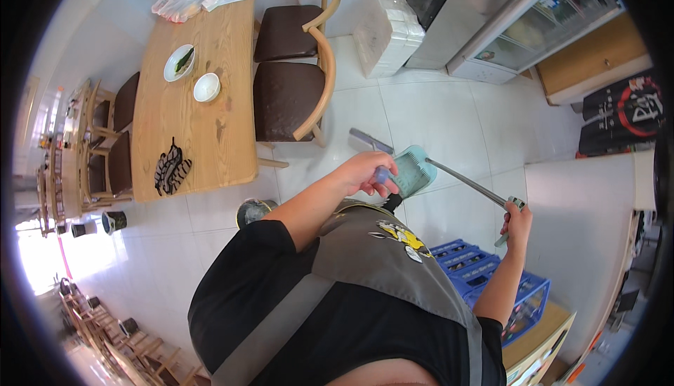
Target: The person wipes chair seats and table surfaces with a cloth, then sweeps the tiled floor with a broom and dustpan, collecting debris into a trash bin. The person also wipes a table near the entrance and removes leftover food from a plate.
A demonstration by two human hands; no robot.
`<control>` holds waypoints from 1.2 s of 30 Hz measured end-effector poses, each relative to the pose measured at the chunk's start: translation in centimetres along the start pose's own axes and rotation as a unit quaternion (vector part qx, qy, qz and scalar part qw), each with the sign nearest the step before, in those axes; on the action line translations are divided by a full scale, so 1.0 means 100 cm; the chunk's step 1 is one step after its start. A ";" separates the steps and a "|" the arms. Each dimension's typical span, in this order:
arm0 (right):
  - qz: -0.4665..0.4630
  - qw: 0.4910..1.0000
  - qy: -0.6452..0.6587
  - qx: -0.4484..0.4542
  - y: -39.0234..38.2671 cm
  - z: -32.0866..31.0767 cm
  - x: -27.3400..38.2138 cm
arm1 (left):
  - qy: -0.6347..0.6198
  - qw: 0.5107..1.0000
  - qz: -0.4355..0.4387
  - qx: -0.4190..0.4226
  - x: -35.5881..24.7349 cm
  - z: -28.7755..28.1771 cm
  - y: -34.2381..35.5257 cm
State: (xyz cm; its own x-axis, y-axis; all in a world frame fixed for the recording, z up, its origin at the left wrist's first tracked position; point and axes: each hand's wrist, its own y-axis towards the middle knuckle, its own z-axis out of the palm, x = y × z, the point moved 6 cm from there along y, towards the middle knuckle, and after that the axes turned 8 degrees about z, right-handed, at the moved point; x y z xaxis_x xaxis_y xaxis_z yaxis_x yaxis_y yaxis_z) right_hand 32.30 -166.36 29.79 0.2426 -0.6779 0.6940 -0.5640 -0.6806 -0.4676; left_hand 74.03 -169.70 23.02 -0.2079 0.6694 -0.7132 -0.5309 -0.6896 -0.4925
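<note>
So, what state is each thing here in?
Left hand: gripping the broom
Right hand: gripping the dustpan
Broom: held
Dustpan: held, contents unclear
Plate: holding green food
White bowl: upright
Striped gloves: unworn, on the table
Brown-seated chairs: unoccupied

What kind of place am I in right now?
Probably a small restaurant or eatery: there's a wooden dining table with brown-seated chairs, a glass-fronted cabinet like a display fridge, and blue crates.
</note>
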 end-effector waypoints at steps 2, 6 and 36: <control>0.005 0.999 0.028 0.017 0.046 0.001 0.007 | -0.007 0.999 0.007 -0.033 0.007 -0.014 0.024; 0.132 0.954 0.213 0.162 0.140 0.017 0.009 | -0.099 0.982 -0.021 -0.160 0.053 -0.054 0.078; 0.263 0.820 0.488 0.142 0.453 0.295 0.229 | 0.449 0.852 -0.210 -0.168 -0.061 -0.153 0.323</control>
State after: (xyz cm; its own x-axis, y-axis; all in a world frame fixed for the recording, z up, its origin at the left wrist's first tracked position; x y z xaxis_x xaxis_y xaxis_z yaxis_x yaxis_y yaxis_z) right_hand 35.58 -220.94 8.38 -0.8011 -0.4468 0.3983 -0.1477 -0.4974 -0.8549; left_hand 70.71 -200.28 3.80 0.7355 0.4994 -0.4578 -0.1066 -0.5821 -0.8061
